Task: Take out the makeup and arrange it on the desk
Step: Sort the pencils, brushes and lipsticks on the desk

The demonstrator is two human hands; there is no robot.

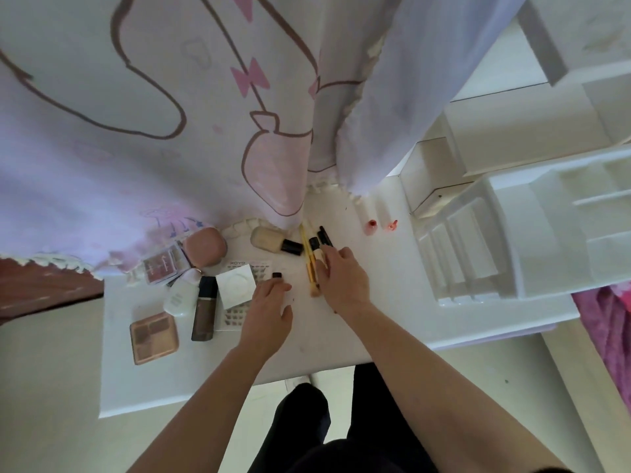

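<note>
Makeup lies spread on the white desk (386, 302). My right hand (343, 279) is closed over a cream tube with a black cap (316, 250), next to thin gold brushes (309, 268) and a black pen (324, 235). My left hand (269, 310) pinches at a small black-capped item (277, 275) by the lash sheet (235, 317). To the left lie a white square box (235, 285), a brown foundation bottle (204, 310), a white round compact (176, 302), an eyeshadow palette (154, 337), a clear blush palette (164, 268) and a pink compact (205, 247). A cream bottle (271, 241) lies behind.
A white plastic organizer (512, 233) with several compartments stands at the right of the desk. Two small red items (370, 227) (392, 224) stand near it. A pink printed curtain (153, 131) hangs over the desk's back edge. White shelves (512, 124) rise at the right.
</note>
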